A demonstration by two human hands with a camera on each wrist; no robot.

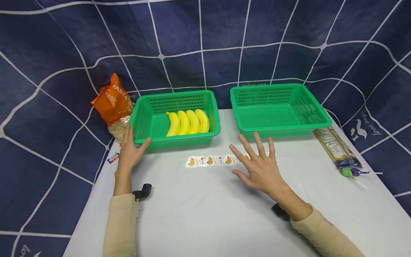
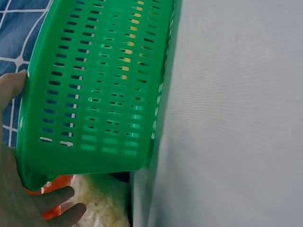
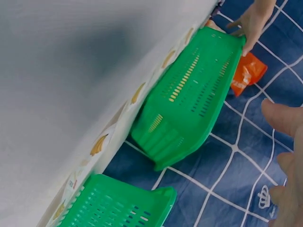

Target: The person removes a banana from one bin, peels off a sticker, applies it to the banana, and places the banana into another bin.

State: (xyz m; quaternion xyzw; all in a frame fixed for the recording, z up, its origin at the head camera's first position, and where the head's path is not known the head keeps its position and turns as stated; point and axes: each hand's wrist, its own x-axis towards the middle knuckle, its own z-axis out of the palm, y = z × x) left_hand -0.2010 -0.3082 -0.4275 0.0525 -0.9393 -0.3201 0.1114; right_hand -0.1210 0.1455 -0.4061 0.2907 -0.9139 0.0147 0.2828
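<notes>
Your left hand (image 1: 130, 151) rests against the near left corner of the left basket (image 1: 154, 107), thumb along its front wall and fingers up its left end. In the left wrist view the fingers (image 2: 57, 201) lie fairly straight past the corner, so the hand presses the basket rather than closing around it. The basket sits on the counter (image 1: 205, 207) at about 11 o'clock from the counter's middle, and four yellow bananas (image 1: 187, 122) lie side by side inside it, toward its right half. Behind your left hand, at 10 o'clock, an orange pasta bag (image 1: 113, 103) leans at the counter's edge, just beside the basket's left end.

Your right hand (image 1: 260, 166) hovers flat with its fingers spread wide and straight, holding nothing. Its fingertips lie over the right end of a strip of banana stickers (image 1: 208, 160), which runs along the counter at 12 o'clock, just in front of both baskets. Whether the hand touches the strip, you cannot tell. The right basket (image 1: 279, 109) stands just beyond it at 1 o'clock.

At 3 o'clock, well apart from your right hand, lie a long noodle packet (image 1: 337, 148) and, nearer you, two lollipops (image 1: 353, 173).
</notes>
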